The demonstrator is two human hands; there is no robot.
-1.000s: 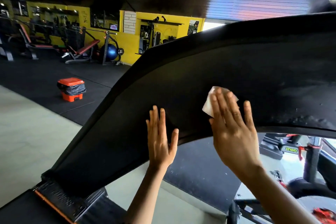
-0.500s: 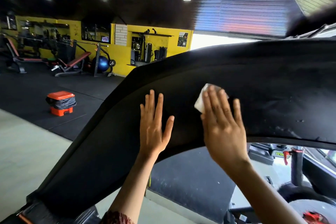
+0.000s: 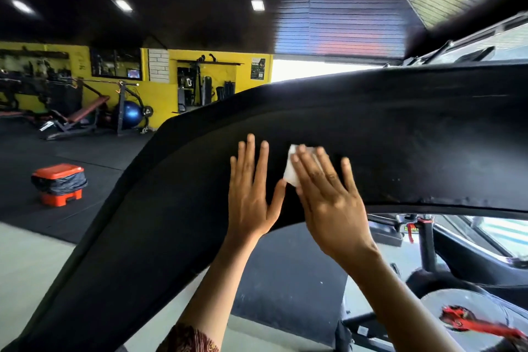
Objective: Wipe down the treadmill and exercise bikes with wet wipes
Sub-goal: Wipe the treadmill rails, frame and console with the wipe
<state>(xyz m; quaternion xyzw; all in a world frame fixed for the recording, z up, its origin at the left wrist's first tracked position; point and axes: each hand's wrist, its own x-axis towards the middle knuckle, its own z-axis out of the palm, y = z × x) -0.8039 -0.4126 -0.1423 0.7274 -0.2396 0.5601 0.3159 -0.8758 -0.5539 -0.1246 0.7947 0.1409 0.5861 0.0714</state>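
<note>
Pressing one white wet wipe [image 3: 290, 170] against the matt black curved treadmill panel [image 3: 400, 137] with the straight fingers of the right hand [image 3: 328, 203]. Resting the left hand [image 3: 251, 203] flat and open on the same panel, thumb tip just beside the wipe's lower corner. Hands side by side, near, gripping nothing. Beyond and left of the hands: one yellow wall [image 3: 160, 94] with one dark poster [image 3: 258, 68], its writing too small to read; one blue ball [image 3: 132, 115]; one orange bin [image 3: 58, 184] on the black floor mat [image 3: 28, 137]. Above, four ceiling lights [image 3: 257, 5]. Below the right hand, a machine with red parts [image 3: 457, 320].
</note>
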